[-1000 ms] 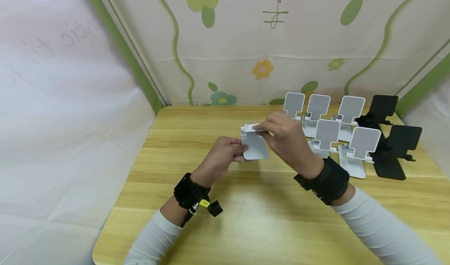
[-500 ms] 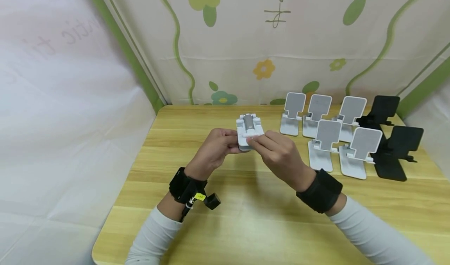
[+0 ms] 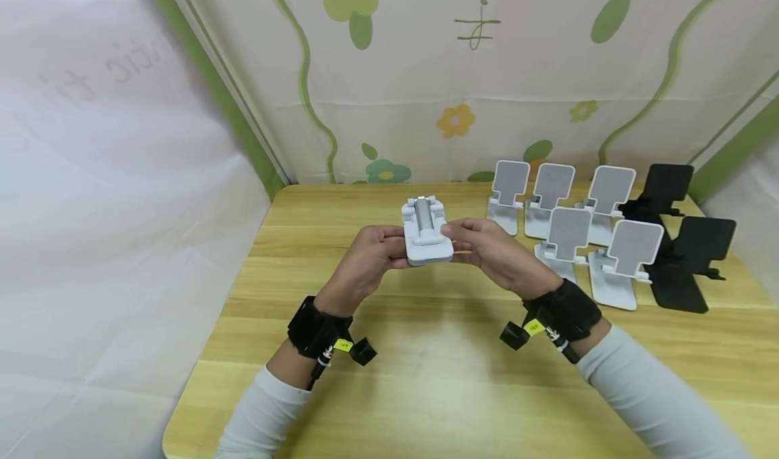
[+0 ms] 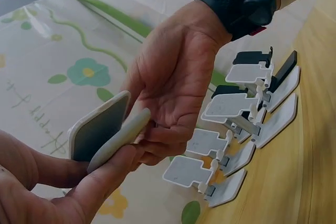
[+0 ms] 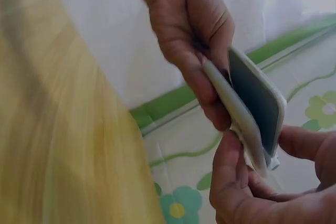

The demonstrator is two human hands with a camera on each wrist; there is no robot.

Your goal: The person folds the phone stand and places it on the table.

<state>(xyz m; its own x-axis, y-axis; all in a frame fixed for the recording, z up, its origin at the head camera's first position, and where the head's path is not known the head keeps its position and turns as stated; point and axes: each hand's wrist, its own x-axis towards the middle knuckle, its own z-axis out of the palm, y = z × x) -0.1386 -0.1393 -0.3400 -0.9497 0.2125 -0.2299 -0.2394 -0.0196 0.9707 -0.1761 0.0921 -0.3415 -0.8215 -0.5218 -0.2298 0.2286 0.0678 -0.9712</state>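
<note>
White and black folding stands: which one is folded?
The white rectangular folding stand held by the left hand and right hand: its plates form a narrow V, while the five other white stands and two black stands on the wooden table are open.

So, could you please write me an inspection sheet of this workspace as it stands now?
Surface: wood-grain table with rounded left corners.
Job's things: held white stand, its two plates folded to a narrow angle; five white stands and two black stands, unfolded, on the table's right side.
Clutter: nothing seen beyond the stands.
Hands: left hand pinches the held white stand's left side, right hand its right side.
Cables: what looks like a short black lead at each wristband.
Surroundings: flower-printed cloth behind, white cloth at left.
</note>
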